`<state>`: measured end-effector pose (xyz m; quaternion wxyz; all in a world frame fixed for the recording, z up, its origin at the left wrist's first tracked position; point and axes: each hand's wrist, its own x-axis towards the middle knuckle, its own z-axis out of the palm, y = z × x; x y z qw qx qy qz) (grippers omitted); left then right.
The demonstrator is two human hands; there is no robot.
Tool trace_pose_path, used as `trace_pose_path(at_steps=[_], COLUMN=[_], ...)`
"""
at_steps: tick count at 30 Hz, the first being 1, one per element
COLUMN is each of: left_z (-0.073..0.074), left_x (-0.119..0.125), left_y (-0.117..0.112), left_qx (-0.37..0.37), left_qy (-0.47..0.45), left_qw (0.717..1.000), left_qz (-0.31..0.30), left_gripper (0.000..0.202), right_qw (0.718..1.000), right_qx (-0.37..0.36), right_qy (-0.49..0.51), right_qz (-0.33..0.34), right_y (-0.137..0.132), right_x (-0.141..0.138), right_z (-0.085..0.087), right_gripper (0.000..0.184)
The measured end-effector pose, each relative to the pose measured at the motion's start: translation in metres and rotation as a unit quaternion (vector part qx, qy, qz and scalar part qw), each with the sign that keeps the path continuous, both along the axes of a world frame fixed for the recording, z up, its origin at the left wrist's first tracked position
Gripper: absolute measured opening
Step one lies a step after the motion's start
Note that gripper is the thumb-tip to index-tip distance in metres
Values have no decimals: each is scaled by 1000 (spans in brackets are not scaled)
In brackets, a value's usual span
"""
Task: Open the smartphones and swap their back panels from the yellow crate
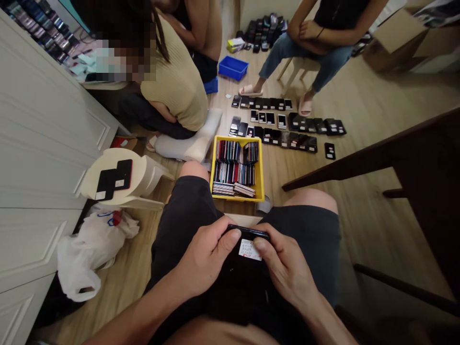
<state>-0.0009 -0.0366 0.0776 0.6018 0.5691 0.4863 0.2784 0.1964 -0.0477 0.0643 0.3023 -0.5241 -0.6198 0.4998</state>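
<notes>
A dark smartphone (247, 231) with a white printed label lies across my lap, held by both hands. My left hand (208, 256) grips its left end, the thumb resting on the face near the label. At the other end, my right hand (283, 258) is wrapped round the phone, its thumb touching the label's right edge. The fingers underneath are hidden. Just beyond my knees stands a yellow bin (261, 167) packed with phones on edge, in rows, some stacked flat at the near side.
Labelled phones (271, 120) lie in rows on the floor ahead. Left, a cream stool (88, 179) carries two dark phones; a white plastic bag (86, 249) sits below it. Dark furniture (424, 172) borders my right. A blue bin (233, 68) and several people are ahead.
</notes>
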Motion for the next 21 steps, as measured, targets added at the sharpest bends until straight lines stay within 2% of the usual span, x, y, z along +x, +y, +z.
trace_pose_path(at_steps=[5,11,18,21], left_z=[5,5,4,5], left_x=[10,13,4,-1], left_y=[-9,-20,-9,-2], left_qx=[33,53,19,11], left_qy=[0,30,26,19], left_qw=[998,995,998,999], left_qz=[57,78,54,33], left_gripper=[33,33,27,24], right_qw=[997,994,999,998], right_qx=[71,97,3,-12], right_qy=[-11,-18,45,66], right_qz=[-31,-47,3,17], right_y=[-3,-10,-7,-5], right_x=[-9,-12,-6,-6], right_z=[6,8,6,4], right_gripper=[31,31,29,29])
